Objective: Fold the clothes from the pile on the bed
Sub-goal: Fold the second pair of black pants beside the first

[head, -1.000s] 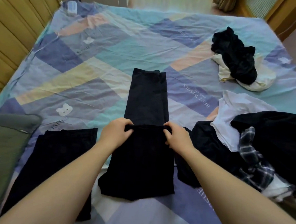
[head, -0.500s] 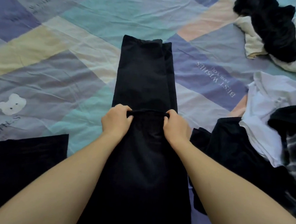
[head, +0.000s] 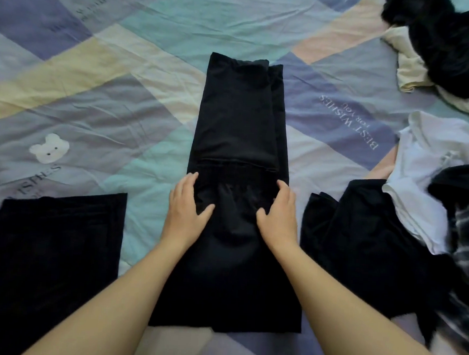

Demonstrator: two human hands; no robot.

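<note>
A small white bear [head: 49, 148] is printed on the patchwork sheet at the left of the frame. The words "BEST WISHES" [head: 349, 121] are printed at the upper right.

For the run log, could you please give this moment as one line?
item: black trousers half-folded | left hand flat on them | right hand flat on them | pile waiting right

Left hand [head: 188, 210] and right hand [head: 278, 213] no longer pinching the trousers' [head: 239, 117] folded edge; now flat, open.
</note>
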